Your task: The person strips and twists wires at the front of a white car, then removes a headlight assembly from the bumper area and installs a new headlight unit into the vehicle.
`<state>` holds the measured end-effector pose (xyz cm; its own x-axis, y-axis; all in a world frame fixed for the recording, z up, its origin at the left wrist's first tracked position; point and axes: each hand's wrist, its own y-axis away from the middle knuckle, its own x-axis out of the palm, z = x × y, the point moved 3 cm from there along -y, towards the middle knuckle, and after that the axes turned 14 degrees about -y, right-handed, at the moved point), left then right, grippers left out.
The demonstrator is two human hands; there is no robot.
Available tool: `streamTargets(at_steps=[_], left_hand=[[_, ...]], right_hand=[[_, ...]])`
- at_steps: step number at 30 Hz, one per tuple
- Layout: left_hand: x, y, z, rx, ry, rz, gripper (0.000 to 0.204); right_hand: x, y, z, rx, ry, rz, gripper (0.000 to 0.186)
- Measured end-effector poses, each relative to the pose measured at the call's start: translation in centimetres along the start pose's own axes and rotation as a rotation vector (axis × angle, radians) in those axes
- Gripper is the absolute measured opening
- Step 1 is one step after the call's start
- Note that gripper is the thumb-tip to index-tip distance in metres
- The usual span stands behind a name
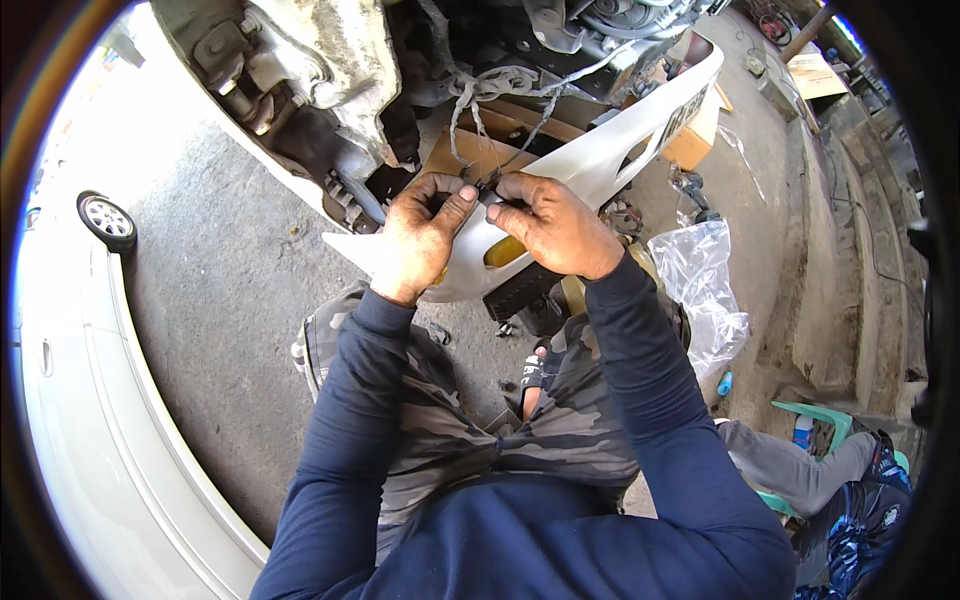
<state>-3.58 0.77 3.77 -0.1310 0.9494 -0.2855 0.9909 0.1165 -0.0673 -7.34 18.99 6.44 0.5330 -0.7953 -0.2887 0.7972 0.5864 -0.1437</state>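
Note:
My left hand (pixel 422 228) and my right hand (pixel 556 226) meet at the centre of the view, thumbs and forefingers pinched together. Between the fingertips is a small dark piece (pixel 489 195), at the lower end of thin wires (pixel 487 150); fingers partly cover it, and I cannot make out its exact kind. These wires hang from a grey, dusty wiring harness (pixel 492 82) under the opened front of a vehicle. Just beneath my hands lies a white bumper (pixel 600 165) with a yellow lamp (pixel 505 251) set into it.
Behind the wires stands a cardboard box (pixel 448 152). A clear plastic bag (pixel 695 290) lies right of my knees, with a blue bottle-like item (pixel 725 383) nearby. A white car (pixel 110 400) is at left. Concrete steps (pixel 815 260) rise at right; another person's leg (pixel 790 468) extends at lower right.

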Motion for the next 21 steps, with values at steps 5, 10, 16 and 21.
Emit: streamTargets(at_steps=[5,10,16,21], left_hand=[[0.1,0.0,-0.5,0.130,-0.297,-0.056,0.023],[0.8,0.3,-1.3,0.252,-0.473,-0.237,0.019],[1.3,0.4,-0.5,0.141,-0.262,-0.206,0.017],[1.4,0.0,0.4,0.070,0.149,-0.125,0.019]], right_hand=[[1.0,0.1,0.4,-0.136,-0.117,-0.190,0.023],[1.2,0.3,1.4,-0.072,0.182,-0.112,0.037],[1.3,0.0,1.3,-0.150,0.302,-0.269,0.036],[1.9,0.1,2.7,-0.040,-0.067,-0.169,0.034]])
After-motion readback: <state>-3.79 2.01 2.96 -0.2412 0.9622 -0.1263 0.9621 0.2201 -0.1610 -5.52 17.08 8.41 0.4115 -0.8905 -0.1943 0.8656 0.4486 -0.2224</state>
